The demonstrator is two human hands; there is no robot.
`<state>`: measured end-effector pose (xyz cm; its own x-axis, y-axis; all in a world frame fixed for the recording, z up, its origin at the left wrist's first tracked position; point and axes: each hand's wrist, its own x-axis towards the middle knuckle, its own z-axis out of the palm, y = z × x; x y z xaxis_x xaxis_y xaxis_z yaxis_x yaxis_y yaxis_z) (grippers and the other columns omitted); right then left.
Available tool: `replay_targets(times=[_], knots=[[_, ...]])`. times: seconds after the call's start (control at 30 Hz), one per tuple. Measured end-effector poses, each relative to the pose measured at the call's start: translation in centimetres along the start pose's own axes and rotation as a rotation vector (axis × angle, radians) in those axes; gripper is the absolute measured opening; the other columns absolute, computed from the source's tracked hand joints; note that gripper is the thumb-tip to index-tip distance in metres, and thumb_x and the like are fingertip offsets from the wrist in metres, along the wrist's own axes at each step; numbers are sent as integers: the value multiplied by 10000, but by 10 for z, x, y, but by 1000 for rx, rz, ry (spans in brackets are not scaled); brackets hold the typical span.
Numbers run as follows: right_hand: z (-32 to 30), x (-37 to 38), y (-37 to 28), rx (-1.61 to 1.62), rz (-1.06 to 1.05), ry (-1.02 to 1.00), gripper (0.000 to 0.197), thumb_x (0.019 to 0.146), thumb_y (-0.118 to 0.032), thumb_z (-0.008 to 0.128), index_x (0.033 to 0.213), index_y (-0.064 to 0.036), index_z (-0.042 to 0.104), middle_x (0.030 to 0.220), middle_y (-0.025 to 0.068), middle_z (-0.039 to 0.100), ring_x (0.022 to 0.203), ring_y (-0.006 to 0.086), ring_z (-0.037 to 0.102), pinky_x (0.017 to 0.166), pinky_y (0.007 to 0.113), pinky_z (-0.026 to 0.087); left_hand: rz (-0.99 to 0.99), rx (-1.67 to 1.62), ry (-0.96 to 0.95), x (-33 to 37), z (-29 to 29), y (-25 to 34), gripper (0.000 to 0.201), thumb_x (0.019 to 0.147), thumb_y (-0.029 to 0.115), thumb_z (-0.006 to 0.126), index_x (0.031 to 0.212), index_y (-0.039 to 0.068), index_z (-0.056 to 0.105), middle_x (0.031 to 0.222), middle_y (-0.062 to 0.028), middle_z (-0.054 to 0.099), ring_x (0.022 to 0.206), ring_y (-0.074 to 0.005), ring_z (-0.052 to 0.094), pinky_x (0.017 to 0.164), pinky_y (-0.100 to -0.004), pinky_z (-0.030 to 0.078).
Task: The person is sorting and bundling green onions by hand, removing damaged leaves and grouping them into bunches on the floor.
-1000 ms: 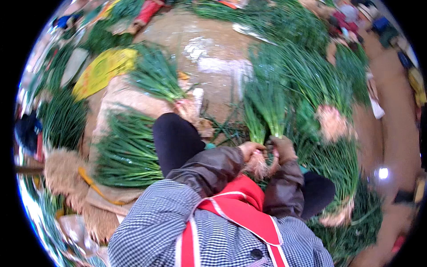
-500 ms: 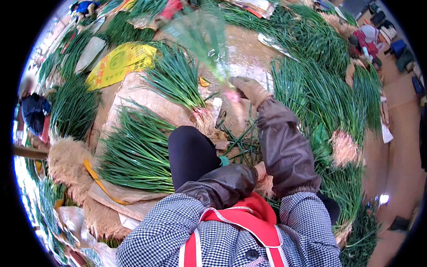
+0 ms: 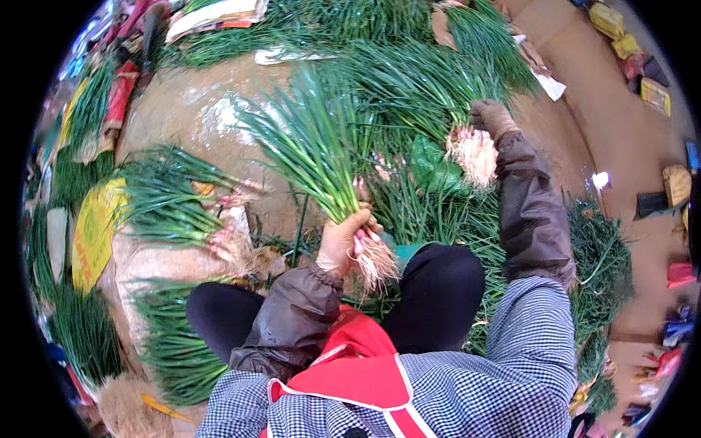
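Note:
In front of my lap, my left hand (image 3: 349, 239), in a tan glove, is closed round the lower stalks of a bunch of green onions (image 3: 321, 164). Its leaves point away from me, and pinkish bulbs and pale roots hang out below the fist. My gloved right hand (image 3: 492, 119) reaches far to the right, fingers curled on the stalks just above the roots of the green onions in the large pile (image 3: 409, 84). To my left, smaller bunches of green onions (image 3: 171, 212) rest on tan sacking (image 3: 146, 257), roots toward me.
A yellow printed sack (image 3: 98, 230) lies at the left. More green onions (image 3: 179, 343) lie beside my left knee. Loose green leaves (image 3: 460, 219) cover the ground near my right knee. Wet brown ground (image 3: 190, 102) shows ahead, and brown floor (image 3: 577, 80) at the far right.
The view has turned right. The blurred bunch has left my right hand, which now reaches the right pile. Another bunch lies on the left. My left hand, hidden before, now shows holding green onions.

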<state>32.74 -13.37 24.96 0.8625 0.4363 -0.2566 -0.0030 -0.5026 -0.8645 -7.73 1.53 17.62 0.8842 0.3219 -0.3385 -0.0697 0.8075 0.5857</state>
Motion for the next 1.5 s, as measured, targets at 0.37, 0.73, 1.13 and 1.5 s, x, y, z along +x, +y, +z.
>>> replay_targets(times=[0.37, 0.73, 1.13, 1.5], knots=[[66, 28, 91, -1027, -141, 707, 715, 691, -442, 679, 1267, -88, 446, 1243, 172, 476, 1041, 364, 532, 846, 418, 455, -536, -263, 151, 131, -50, -96, 81, 865, 108, 565, 905, 38, 553, 716, -63, 600, 651, -205, 618, 554, -320, 518], [7, 63, 142, -963, -299, 882, 683, 717, -225, 701, 1306, -102, 379, 1080, 192, 549, 959, 353, 565, 819, 443, 474, -393, -247, 20, 140, -37, -108, 219, 860, 100, 569, 1047, -8, 532, 751, -99, 587, 684, -226, 608, 615, -347, 525], [73, -19, 136, -1094, -382, 305, 553, 766, -104, 580, 1297, -130, 426, 1186, 132, 470, 804, 302, 602, 593, 379, 506, -374, -167, -106, 139, -45, -91, 418, 871, 78, 529, 1279, 56, 443, 817, -76, 592, 682, -206, 604, 592, -349, 532], [112, -83, 130, -601, -660, 364, 159, 858, -148, 572, 991, -79, 624, 901, 127, 633, 810, 300, 613, 710, 373, 495, -366, -358, -76, 151, -18, -97, 157, 852, 31, 554, 991, 88, 602, 1006, -108, 609, 925, -231, 579, 785, -361, 508]])
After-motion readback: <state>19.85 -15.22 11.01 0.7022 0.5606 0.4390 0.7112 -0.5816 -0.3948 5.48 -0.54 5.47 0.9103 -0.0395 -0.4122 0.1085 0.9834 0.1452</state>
